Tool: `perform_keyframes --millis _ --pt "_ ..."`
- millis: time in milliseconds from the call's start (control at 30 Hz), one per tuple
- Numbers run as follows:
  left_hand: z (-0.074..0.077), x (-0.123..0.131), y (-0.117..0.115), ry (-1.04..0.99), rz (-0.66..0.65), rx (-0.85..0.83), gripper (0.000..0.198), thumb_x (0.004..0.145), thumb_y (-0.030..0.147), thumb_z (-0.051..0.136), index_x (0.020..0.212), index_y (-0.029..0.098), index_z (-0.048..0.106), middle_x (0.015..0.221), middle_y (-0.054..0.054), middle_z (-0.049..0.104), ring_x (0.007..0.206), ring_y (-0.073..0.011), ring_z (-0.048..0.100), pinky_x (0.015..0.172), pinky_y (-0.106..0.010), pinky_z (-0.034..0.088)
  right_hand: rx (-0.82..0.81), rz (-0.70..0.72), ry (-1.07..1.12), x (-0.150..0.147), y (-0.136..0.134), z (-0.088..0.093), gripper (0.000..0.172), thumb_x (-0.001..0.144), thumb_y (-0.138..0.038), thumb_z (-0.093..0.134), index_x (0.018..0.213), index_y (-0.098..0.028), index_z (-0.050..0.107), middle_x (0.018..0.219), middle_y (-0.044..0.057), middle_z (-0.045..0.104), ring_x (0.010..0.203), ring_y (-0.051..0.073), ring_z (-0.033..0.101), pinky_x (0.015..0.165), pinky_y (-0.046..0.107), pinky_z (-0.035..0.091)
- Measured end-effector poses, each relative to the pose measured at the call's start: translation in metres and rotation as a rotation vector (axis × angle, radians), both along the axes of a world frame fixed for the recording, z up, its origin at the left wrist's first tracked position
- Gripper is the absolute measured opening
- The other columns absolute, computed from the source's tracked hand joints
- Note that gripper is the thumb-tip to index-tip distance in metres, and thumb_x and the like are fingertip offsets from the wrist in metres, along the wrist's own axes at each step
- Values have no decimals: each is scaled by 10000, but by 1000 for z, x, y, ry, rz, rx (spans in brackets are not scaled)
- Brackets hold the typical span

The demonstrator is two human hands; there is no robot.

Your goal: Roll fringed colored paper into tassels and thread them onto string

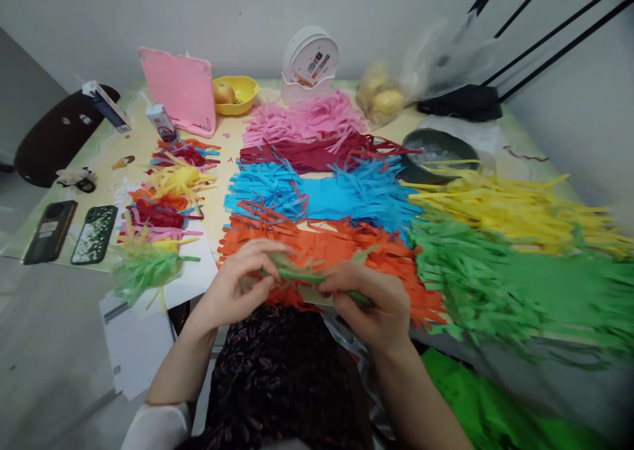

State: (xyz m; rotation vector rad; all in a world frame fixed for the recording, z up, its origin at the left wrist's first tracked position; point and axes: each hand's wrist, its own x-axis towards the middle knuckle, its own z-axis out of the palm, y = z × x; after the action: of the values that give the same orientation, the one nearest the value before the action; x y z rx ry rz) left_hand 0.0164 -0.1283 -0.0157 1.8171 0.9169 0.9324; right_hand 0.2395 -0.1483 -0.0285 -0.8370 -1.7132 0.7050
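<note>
Between my hands, over the orange fringed paper [321,246], stretches a narrow green paper strip [302,276]. My left hand [247,279] pinches its left end, where loose green fringe shows around the fingers. The fingers of my right hand [371,298] are closed on its right part. Beyond the orange paper lie blue fringed paper [324,197], dark red fringed paper [302,154] and pink fringed paper [307,116]. Green fringed paper [555,288] and yellow fringed paper [515,205] spread on the right. Small multicoloured fringe bundles [158,215] form a column on the left.
Two phones [50,232] lie at the left edge. Behind stand a pink tablet case [181,93], a small carton [161,123], a yellow bowl [242,96] and a round white container [312,60]. A dark bowl [438,147] and bagged fruit [386,100] sit at the back right.
</note>
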Motion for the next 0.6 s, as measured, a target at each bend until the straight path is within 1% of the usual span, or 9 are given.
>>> perform_keyframes --millis 67,100,200,267,333,400,500,533,600 --pt "12 -1 0 146 -4 166 95 899 153 585 919 175 675 1309 -133 652 1337 -280 502 1128 -476 361 98 50 -106 1 1 7 250 803 -30 540 877 -221 684 785 21 728 699 139 694 647 231 551" --pt "16 0 0 185 -32 199 116 907 156 590 980 184 676 1286 -127 667 1340 -271 502 1128 -473 363 134 72 -137 0 1 9 252 804 -30 541 893 -219 682 801 27 731 708 137 696 651 225 554" --pt "19 4 3 210 -150 207 133 922 195 618 1035 202 689 1040 -78 744 1095 -207 649 986 -375 480 199 110 -168 -1 1 9 241 820 -42 555 939 -213 676 827 42 729 732 137 694 661 219 557" --pt "17 6 6 221 -153 231 87 925 206 624 959 194 703 884 -45 736 897 -165 668 883 -323 509 229 112 -191 0 0 6 234 832 -57 569 966 -217 676 847 50 729 751 148 694 672 231 559" --pt "13 4 9 290 -108 313 101 938 210 604 913 193 700 809 -26 721 823 -151 650 890 -333 503 220 127 -225 4 -1 6 258 844 -63 570 1006 -228 684 886 54 734 775 153 697 688 239 563" --pt "8 1 11 397 -22 489 120 951 200 574 936 211 693 809 -12 734 849 -159 652 1007 -410 454 100 183 -214 11 1 9 298 869 -124 585 1127 -238 679 1024 76 739 904 182 712 775 272 576" --pt "3 -3 11 459 124 864 151 926 155 605 1005 259 682 839 37 766 904 -155 672 1149 -496 317 -270 231 -113 16 10 16 402 921 -301 606 1320 -256 611 1244 91 699 1134 235 670 952 349 546" --pt "1 -4 10 450 147 969 173 911 147 629 1022 269 681 862 49 775 913 -149 681 1169 -493 295 -391 257 -87 15 14 17 404 927 -353 610 1319 -257 618 1249 86 701 1142 239 668 965 357 540" --pt "-1 -6 8 428 154 1091 206 891 147 662 1055 269 685 934 49 788 941 -144 692 1189 -471 279 -598 365 -44 7 20 17 321 926 -421 616 1170 -235 711 1101 69 757 1011 218 713 883 329 567"
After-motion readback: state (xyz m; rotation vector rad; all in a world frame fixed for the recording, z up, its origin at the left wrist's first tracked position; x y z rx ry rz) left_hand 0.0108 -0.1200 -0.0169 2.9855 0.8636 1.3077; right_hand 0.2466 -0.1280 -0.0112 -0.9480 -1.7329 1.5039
